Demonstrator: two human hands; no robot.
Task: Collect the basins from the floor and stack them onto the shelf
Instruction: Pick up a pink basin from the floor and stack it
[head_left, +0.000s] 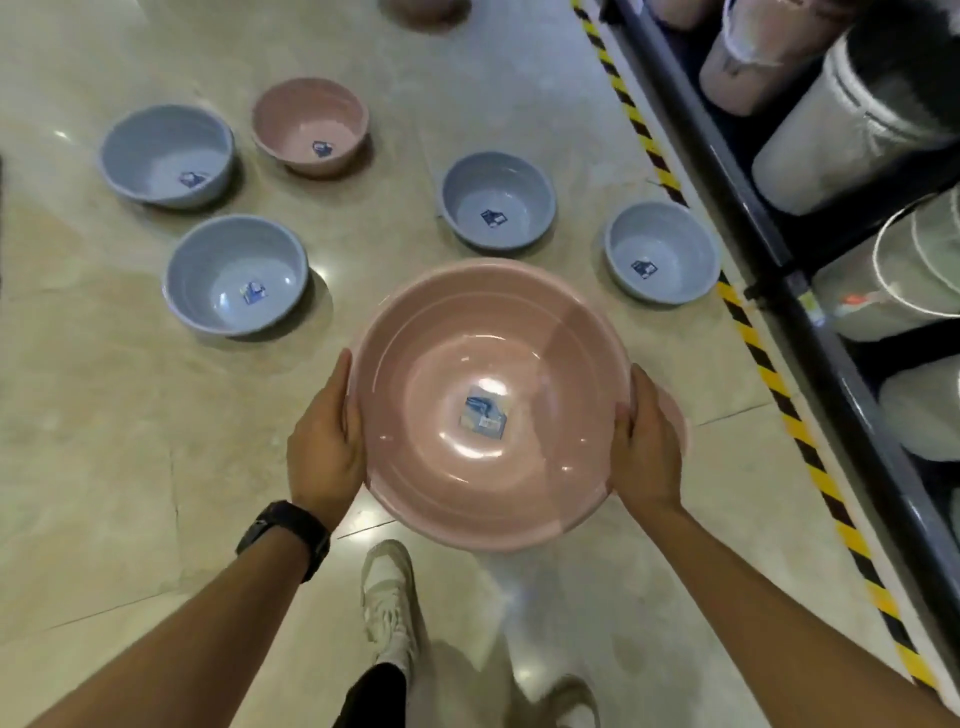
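Observation:
A large pink basin (457, 332) hangs above the floor between my hands, upright, with a label sticker at its bottom. My left hand (324, 447) grips its left rim and my right hand (647, 447) grips its right rim. A second pink rim (675, 421) peeks out behind my right hand. On the floor ahead lie several blue basins (236, 275) (498, 200) (662, 249) (166, 153) and a pink basin (310, 124). Another pink basin (426, 10) is cut off at the top edge. The shelf (810, 291) runs along the right.
A yellow-and-black warning stripe (763, 358) on the floor borders the dark shelf rail. The shelf holds stacks of wrapped white and pink containers (852, 130). My feet in white shoes (387, 597) stand on the glossy tiled floor below the held basin.

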